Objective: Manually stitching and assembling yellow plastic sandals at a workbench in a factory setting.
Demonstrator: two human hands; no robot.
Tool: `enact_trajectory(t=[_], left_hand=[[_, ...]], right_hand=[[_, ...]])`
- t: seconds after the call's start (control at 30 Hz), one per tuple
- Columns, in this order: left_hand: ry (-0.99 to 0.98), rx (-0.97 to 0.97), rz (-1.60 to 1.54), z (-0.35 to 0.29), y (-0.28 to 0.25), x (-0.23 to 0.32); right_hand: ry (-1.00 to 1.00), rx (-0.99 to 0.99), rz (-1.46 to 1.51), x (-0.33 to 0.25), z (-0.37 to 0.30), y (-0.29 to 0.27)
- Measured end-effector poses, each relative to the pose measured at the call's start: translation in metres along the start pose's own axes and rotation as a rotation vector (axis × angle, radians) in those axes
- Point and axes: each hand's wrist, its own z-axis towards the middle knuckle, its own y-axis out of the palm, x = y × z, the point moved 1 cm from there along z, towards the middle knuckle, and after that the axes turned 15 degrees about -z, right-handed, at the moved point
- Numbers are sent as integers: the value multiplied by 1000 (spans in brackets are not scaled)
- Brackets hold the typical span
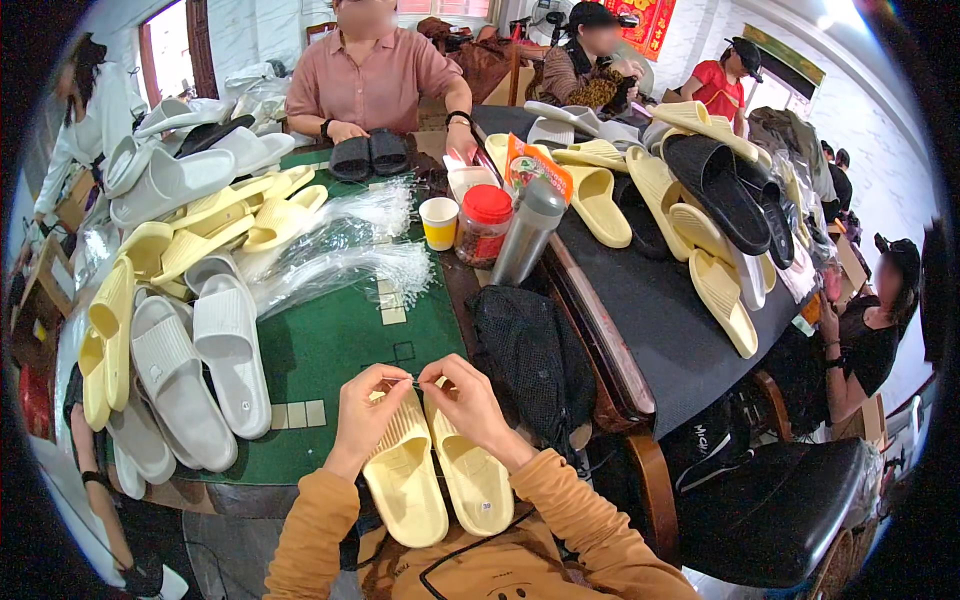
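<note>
A pair of pale yellow slide slippers, the left slipper [408, 500] and the right slipper [478, 485], lies side by side at the table's near edge, against my body. Above their far ends my left hand [368, 412] and my right hand [468, 402] meet, thumbs and fingers pinched together. Between the fingertips runs a thin strand, too fine to make out fully. Beyond my hands, bundles of clear plastic ties [350, 285] with white ends are spread over the green mat [320, 350]. My forearms are in brown sleeves.
Grey slippers [228, 350] and yellow slippers [113, 310] are heaped on the left. A yellow-white paper cup [439, 225], red-lidded jar [485, 225] and steel flask [528, 232] stand ahead. A black mesh bag [530, 345] lies right. Opposite, a person handles black slippers [370, 155]; others work around.
</note>
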Motion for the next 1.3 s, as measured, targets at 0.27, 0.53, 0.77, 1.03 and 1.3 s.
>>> enact_trajectory(t=[0.27, 0.53, 0.77, 1.03, 1.3], left_hand=[[33, -23, 44, 0, 1, 2], [77, 33, 6, -1, 1, 0], [80, -26, 111, -1, 2, 3], [77, -15, 145, -2, 4, 1], [70, -37, 156, -1, 4, 4]], right_hand=[[-15, -31, 25, -3, 0, -1], [30, 2, -24, 3, 0, 2], [41, -25, -12, -1, -1, 1], [0, -9, -7, -3, -1, 2], [-12, -21, -20, -1, -1, 2]])
